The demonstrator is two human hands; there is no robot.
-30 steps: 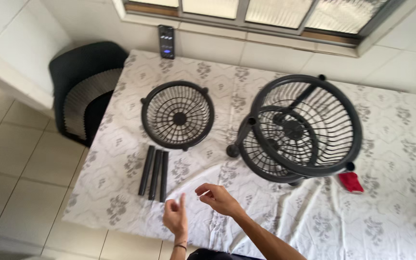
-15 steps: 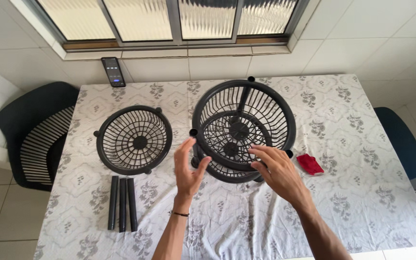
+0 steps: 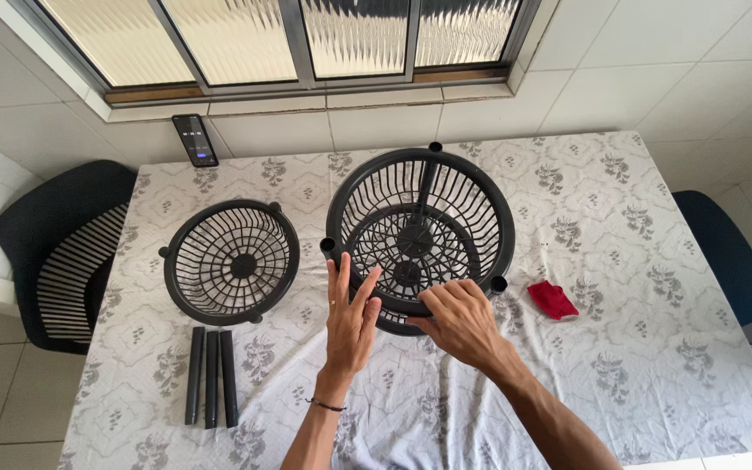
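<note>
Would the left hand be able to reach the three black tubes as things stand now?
Probably yes: the left hand is open, and only bare tablecloth lies between it and the three black tubes.

One head-worn camera looks steeply down from the near edge of the bench (image 3: pixel 654 348), facing twelve o'clock toward the window (image 3: pixel 306 35), probably at arm's length.

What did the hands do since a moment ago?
Both hands moved forward from the table's near edge to the stacked black baskets. The right hand now touches their near rim, fingers curled on it; the left hand is open and flat beside the rim, fingers up. The single basket, three black tubes, red cloth and remote stayed put.
</note>
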